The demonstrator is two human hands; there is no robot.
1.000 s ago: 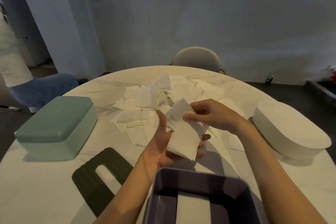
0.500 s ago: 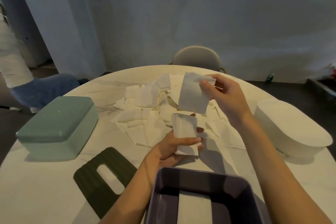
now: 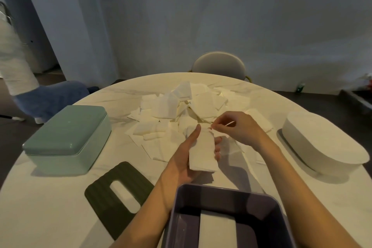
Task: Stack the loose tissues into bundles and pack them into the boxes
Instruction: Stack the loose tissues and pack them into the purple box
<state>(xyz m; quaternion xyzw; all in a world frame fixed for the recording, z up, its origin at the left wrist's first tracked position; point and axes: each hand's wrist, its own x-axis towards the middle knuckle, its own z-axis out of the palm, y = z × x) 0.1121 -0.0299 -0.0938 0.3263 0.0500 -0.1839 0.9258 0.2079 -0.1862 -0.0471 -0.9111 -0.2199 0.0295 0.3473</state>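
A heap of loose white tissues covers the middle of the round table. My left hand holds a small bundle of stacked tissues above the table, thumb up along its left side. My right hand pinches the top edge of the uppermost tissue on that bundle. Directly below my arms an open purple box sits at the near edge, with a white tissue stack inside it.
A closed mint-green box stands at the left. A closed white oval box stands at the right. A dark green slotted lid lies flat near the purple box. A chair stands beyond the table; a person is at far left.
My right hand, which held a single tissue up in the air, has come down and laid it on the bundle in my left hand. The bundle has stayed in place.
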